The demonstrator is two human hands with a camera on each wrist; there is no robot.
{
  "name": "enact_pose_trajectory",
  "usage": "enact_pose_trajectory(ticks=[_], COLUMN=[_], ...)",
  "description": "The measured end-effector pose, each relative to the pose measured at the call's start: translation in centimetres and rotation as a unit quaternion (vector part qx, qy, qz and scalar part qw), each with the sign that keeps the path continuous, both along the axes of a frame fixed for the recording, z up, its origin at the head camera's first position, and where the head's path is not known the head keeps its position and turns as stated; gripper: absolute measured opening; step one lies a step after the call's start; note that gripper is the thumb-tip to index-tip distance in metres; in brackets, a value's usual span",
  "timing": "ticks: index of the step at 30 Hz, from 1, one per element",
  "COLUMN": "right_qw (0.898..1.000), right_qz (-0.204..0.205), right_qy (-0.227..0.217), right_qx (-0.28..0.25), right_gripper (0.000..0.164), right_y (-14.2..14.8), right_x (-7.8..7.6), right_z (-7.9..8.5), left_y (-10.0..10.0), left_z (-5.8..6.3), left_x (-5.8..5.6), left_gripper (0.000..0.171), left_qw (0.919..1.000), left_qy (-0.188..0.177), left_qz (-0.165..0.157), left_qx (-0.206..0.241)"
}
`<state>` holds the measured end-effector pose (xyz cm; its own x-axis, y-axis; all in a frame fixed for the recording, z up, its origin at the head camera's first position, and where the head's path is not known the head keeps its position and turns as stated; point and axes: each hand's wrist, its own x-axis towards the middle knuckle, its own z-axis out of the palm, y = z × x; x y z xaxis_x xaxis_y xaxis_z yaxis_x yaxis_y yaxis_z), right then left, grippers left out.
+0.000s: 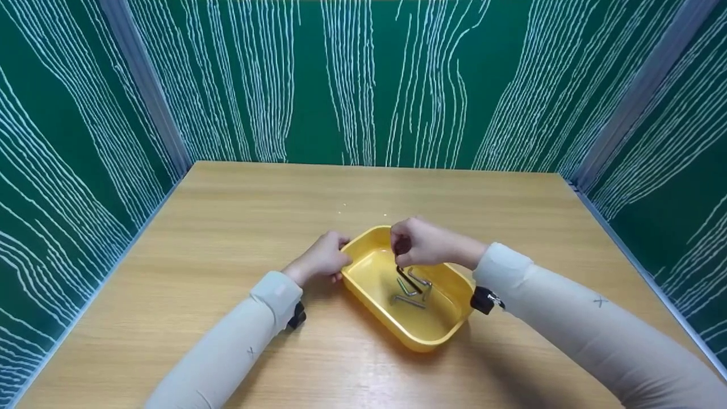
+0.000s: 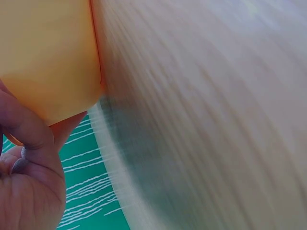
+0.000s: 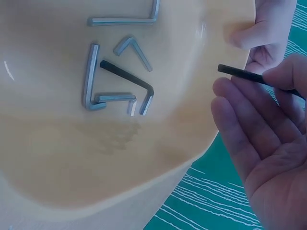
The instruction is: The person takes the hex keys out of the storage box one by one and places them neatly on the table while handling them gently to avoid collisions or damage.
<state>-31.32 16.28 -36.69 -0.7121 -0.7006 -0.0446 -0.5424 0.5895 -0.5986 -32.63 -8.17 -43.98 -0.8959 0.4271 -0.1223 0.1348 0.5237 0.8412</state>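
My left hand (image 1: 324, 255) grips the far-left end of a yellow plastic tray (image 1: 426, 344), its thumb over the rim. In the left wrist view that hand (image 2: 36, 182) is curled at the tray's corner. My right hand (image 1: 426, 243) is over the far side of the tray. Between thumb and fingers it pinches a black hex key (image 3: 242, 74), partly covered by the thumb. Another black hex key (image 3: 125, 75) lies on the tray's floor among several silver L-shaped hex keys (image 3: 89, 79) of different sizes.
The tray stands on a light wooden table (image 1: 238, 227). Tiny white specks (image 1: 339, 212) lie on the tabletop beyond the tray. Green panels (image 1: 309, 85) with white wavy lines enclose the table at the back and both sides.
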Motion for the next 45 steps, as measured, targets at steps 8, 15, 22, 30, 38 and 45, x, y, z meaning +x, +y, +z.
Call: enact_pose_trajectory(ticks=[8, 15, 22, 30, 38, 45], right_qw=[1.0, 0.999, 0.996, 0.994, 0.991, 0.99], right_qz=[-0.006, -0.03, -0.07, -0.094, -0.104, -0.121], right_qy=[0.001, 0.021, 0.049, 0.059, 0.076, 0.064], right_qx=[0.002, -0.003, -0.004, -0.01, -0.028, -0.045], right_gripper=[0.012, 0.012, 0.01, 0.009, 0.01, 0.014], right_y=[1.0, 2.2, 3.7, 5.2, 6.4, 7.5], right_x=[0.3, 0.4, 0.3, 0.2, 0.0, -0.1], right_z=[0.3, 0.7, 0.7, 0.8, 0.8, 0.9], left_y=[0.1, 0.0, 0.0, 0.1, 0.0, 0.1], left_z=[0.1, 0.0, 0.1, 0.1, 0.0, -0.1], left_x=[0.2, 0.3, 0.3, 0.3, 0.3, 0.4], left_gripper=[0.036, 0.035, 0.032, 0.033, 0.031, 0.033], left_qw=[0.9999, 0.9998, 1.0, 0.9999, 0.9998, 0.9997], left_qy=[0.001, 0.005, 0.004, 0.003, 0.008, 0.01], left_qz=[-0.004, -0.003, 0.0, 0.0, 0.004, -0.002], left_qx=[0.01, 0.019, 0.009, 0.012, 0.015, 0.02])
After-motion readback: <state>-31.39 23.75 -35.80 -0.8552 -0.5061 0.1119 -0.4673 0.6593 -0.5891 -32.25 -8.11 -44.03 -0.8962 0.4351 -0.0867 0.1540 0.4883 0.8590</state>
